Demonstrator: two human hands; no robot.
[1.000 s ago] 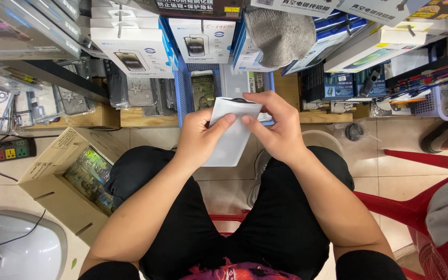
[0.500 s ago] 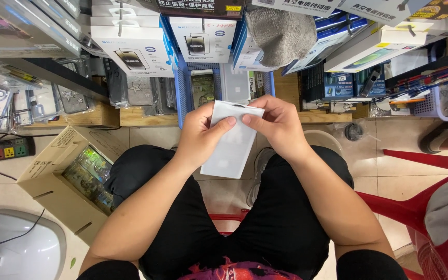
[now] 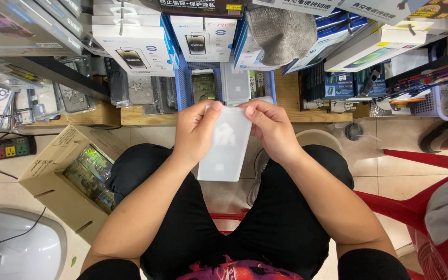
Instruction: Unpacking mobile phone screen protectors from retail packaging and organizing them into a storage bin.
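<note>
I sit on a red stool and hold a flat white translucent sleeve [image 3: 226, 148] upright over my lap. My left hand [image 3: 195, 130] pinches its upper left edge with thumb and fingers. On the other side, my right hand [image 3: 270, 127] grips the upper right corner, fingers curled over the top rim. The sleeve's lower half hangs free between my knees, above the tiled floor.
A blue basket [image 3: 182, 88] of phone-case packs stands on the wooden shelf ahead, with white boxes [image 3: 133, 49] and a grey cloth [image 3: 281, 31] above. An open cardboard box [image 3: 63, 176] sits left, a power strip [image 3: 9, 149] beside it. Red chair [image 3: 416, 202] and another person's foot [image 3: 442, 139] are right.
The sleeve has turned from a tilt to nearly upright and now hangs lower. Both hands have shifted slightly toward its top edge.
</note>
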